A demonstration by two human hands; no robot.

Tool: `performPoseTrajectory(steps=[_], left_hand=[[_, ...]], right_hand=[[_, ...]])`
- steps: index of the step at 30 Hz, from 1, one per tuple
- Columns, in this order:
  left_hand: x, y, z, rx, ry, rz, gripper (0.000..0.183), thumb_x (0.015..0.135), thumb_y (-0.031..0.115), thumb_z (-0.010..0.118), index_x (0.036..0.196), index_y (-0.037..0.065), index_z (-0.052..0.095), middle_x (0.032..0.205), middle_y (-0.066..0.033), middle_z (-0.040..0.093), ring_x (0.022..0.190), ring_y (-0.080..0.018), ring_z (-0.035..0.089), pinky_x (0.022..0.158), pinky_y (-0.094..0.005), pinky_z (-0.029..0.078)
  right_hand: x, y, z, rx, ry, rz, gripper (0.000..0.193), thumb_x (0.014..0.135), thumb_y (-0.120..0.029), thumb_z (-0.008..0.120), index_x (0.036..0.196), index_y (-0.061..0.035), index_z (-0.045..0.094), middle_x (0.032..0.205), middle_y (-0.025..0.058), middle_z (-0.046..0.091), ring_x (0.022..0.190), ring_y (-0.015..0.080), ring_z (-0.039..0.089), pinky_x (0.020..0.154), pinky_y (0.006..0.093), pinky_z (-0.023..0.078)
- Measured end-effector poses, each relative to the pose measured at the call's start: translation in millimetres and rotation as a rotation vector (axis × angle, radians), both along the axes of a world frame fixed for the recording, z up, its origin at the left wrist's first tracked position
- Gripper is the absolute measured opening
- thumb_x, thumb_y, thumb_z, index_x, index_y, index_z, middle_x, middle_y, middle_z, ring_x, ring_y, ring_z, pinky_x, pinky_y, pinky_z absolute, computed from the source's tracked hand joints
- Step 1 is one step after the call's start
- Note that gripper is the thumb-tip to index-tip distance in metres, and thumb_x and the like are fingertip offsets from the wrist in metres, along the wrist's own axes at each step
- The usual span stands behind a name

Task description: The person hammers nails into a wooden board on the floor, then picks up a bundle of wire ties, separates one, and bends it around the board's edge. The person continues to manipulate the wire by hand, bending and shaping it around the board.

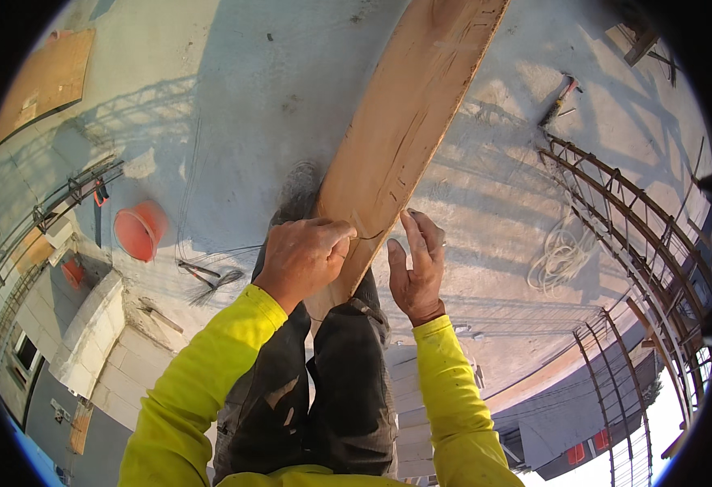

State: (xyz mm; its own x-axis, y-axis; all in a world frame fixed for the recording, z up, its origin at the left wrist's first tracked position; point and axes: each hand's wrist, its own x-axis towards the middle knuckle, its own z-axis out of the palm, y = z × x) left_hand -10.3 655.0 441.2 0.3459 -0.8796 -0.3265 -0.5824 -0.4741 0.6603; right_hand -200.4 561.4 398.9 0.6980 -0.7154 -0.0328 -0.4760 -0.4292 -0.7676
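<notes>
A long wooden board [396,122] runs from between my legs up to the far edge, with short dark marks on its face. My left hand [305,253] rests over its near part, fingers curled into a pinch; whatever they hold, if anything, is too small to make out. A thin dark line crosses the wood beside those fingertips. On the board's right edge is my right hand [417,264], thumb and fingers apart, the fingertips at or very close to the edge. Both sleeves are bright yellow.
To the left are an orange-red bucket [140,230], pliers [198,273] beside a bundle of thin wire [219,286], and a handsaw [98,213]. Rebar cages [632,211] and a coil of pale rope [561,258] lie right. A hammer [563,99] lies far right.
</notes>
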Motion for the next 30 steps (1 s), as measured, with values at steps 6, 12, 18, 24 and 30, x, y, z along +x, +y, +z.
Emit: performPoseTrajectory(steps=[6,12,18,24,30], left_hand=[[8,20,-2,0.008,0.152,0.037,0.011,0.082,0.012,0.068,0.093,0.013,0.072,0.077,-0.0069,0.07,0.066,-0.0287,0.068,0.057,-0.0388,0.053],[9,50,-1,-0.043,0.195,0.079,0.013,0.083,0.013,0.072,0.095,0.015,0.069,0.077,-0.0056,0.071,0.066,-0.0277,0.07,0.056,-0.038,0.054],[1,71,-8,0.033,0.347,0.216,0.01,0.083,0.01,0.067,0.091,0.012,0.073,0.081,-0.0071,0.073,0.069,-0.0286,0.07,0.061,-0.0376,0.056],[6,68,-17,-0.076,0.509,0.32,0.015,0.086,0.013,0.062,0.091,0.008,0.075,0.082,-0.0117,0.073,0.072,-0.0308,0.071,0.064,-0.0394,0.057],[7,55,-19,0.0,0.629,0.455,0.019,0.089,0.019,0.064,0.094,0.004,0.075,0.084,-0.0145,0.074,0.071,-0.0308,0.071,0.066,-0.0369,0.057]], right_hand=[[25,-11,19,0.212,0.041,0.375,0.019,0.083,-0.006,0.078,0.101,-0.0038,0.072,0.089,0.0102,0.068,0.078,0.0294,0.062,0.071,0.0391,0.052],[32,-16,26,0.363,0.124,0.533,0.015,0.085,-0.015,0.08,0.089,-0.0048,0.071,0.073,0.0101,0.064,0.06,0.0278,0.059,0.057,0.0362,0.049],[36,-1,30,1.185,0.355,0.015,0.029,0.094,-0.021,0.076,0.075,-0.0006,0.068,0.061,0.0004,0.057,0.055,0.0123,0.049,0.054,0.0273,0.041],[54,7,27,1.449,0.181,-0.469,0.041,0.1,-0.024,0.068,0.066,-0.0038,0.057,0.057,-0.0016,0.044,0.05,0.0066,0.033,0.048,0.0248,0.024],[70,7,19,1.302,0.125,-0.558,0.041,0.101,-0.029,0.067,0.069,-0.0045,0.059,0.057,-0.0029,0.044,0.048,0.0065,0.035,0.047,0.0236,0.025]])
